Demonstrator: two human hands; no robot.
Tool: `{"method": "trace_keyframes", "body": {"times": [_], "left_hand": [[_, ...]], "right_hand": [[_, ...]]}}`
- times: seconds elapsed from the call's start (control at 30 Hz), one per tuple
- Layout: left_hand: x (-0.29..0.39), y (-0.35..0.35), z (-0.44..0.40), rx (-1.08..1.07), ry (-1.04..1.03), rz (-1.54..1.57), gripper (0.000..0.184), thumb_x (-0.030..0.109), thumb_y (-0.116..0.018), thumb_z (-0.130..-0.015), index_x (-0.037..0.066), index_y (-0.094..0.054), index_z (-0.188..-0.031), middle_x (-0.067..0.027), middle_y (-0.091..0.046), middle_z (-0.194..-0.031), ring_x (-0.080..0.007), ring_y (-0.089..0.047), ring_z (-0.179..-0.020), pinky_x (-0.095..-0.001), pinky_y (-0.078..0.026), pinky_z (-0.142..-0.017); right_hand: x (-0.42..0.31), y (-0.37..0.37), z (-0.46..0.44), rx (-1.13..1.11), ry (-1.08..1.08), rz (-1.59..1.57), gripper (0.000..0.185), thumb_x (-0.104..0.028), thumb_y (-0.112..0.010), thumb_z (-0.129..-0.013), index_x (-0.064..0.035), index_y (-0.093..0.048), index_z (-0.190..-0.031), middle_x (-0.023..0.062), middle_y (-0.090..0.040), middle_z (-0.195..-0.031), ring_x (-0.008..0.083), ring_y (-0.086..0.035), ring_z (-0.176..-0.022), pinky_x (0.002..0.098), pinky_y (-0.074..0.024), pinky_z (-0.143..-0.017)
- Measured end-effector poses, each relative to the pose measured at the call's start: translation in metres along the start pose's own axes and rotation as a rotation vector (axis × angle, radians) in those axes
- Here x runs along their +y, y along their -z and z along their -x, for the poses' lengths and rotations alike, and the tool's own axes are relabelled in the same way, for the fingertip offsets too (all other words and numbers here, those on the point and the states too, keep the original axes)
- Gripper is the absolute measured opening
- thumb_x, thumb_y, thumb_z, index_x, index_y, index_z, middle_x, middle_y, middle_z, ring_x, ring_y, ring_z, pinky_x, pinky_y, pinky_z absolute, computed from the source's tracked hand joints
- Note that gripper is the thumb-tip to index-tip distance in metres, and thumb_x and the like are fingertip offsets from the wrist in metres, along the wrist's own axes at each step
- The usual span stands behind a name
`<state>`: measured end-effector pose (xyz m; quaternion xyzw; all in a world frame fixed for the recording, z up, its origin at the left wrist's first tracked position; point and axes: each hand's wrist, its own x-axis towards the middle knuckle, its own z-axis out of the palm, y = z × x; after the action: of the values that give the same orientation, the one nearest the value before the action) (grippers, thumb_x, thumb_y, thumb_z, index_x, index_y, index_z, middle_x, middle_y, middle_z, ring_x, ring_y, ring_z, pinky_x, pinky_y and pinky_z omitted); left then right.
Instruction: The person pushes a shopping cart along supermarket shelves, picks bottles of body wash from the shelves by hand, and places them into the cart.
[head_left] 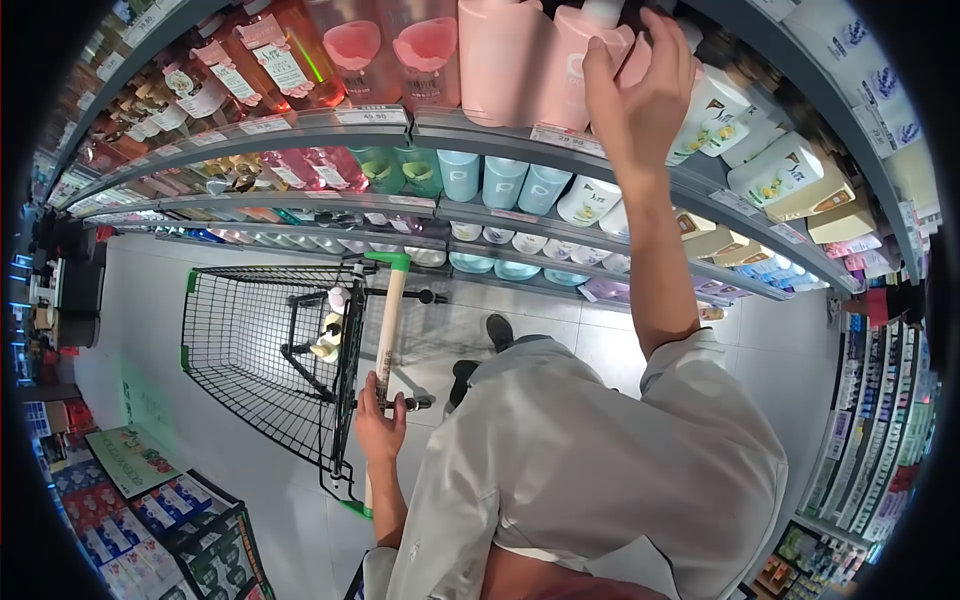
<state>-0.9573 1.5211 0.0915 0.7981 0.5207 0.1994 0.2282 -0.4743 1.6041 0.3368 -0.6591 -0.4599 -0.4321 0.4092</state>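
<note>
My right hand (645, 90) is raised to the top visible shelf, thumb and fingers spread apart, in front of the pink bottles. Its thumb overlaps a pink pump bottle (572, 75); whether it touches cannot be made out. A larger pink bottle (497, 60) stands just left of that one. White bottles with a floral label (715, 105) are right of the hand. Low down, my left hand (380, 430) is closed around the beige handle (391, 325) of a shopping cart (250, 350). A few small items (328, 340) show by the cart's handle end.
Shelf edges with price tags (570, 138) curve across the view. Lower rows hold blue bottles (505, 185) and pink ones. A display of boxed goods (150, 520) stands at lower left, another stocked shelf (875, 430) at right. Pale tiled floor (140, 320) surrounds the cart.
</note>
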Motion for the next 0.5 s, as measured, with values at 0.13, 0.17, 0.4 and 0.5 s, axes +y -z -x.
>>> {"method": "trace_keyframes", "body": {"times": [0.13, 0.17, 0.4, 0.5], "left_hand": [[-0.001, 0.004, -0.005, 0.035, -0.039, -0.064, 0.064, 0.016, -0.076, -0.088, 0.004, -0.052, -0.146, -0.0177, -0.067, -0.103, -0.0358, -0.069, -0.081, -0.0441, -0.057, -0.07], [-0.002, 0.005, -0.006, 0.041, -0.027, -0.071, 0.064, 0.016, -0.076, -0.088, 0.004, -0.052, -0.146, -0.0177, -0.067, -0.103, -0.0358, -0.069, -0.081, -0.0441, -0.057, -0.07], [-0.005, 0.001, -0.007, 0.075, 0.016, -0.106, 0.057, 0.015, -0.075, -0.088, 0.005, -0.057, -0.141, -0.0205, -0.072, -0.11, -0.0396, -0.071, -0.09, -0.0458, -0.058, -0.077], [-0.002, 0.001, -0.009, 0.059, 0.064, -0.124, 0.055, 0.015, -0.075, -0.088, 0.006, -0.058, -0.139, -0.0203, -0.072, -0.113, -0.04, -0.071, -0.094, -0.0458, -0.059, -0.08]], "right_hand": [[-0.015, 0.002, -0.019, -0.116, -0.071, -0.004, 0.066, -0.018, -0.081, -0.081, 0.0105, -0.053, -0.133, 0.031, -0.055, -0.134, 0.0487, -0.055, -0.122, 0.0497, -0.0466, -0.105], [-0.015, -0.003, -0.019, -0.118, -0.071, -0.018, 0.066, -0.018, -0.081, -0.081, 0.0105, -0.053, -0.133, 0.031, -0.055, -0.134, 0.0487, -0.055, -0.122, 0.0497, -0.0466, -0.105], [-0.012, -0.02, -0.004, -0.254, -0.181, 0.089, 0.079, -0.04, -0.084, -0.082, 0.0091, -0.051, -0.135, 0.0298, -0.039, -0.142, 0.045, -0.048, -0.128, 0.0523, -0.0463, -0.102], [-0.016, -0.017, -0.003, -0.202, -0.112, 0.059, 0.084, -0.042, -0.084, -0.081, 0.0106, -0.047, -0.135, 0.0298, -0.042, -0.138, 0.045, -0.048, -0.127, 0.0521, -0.0441, -0.104]]}}
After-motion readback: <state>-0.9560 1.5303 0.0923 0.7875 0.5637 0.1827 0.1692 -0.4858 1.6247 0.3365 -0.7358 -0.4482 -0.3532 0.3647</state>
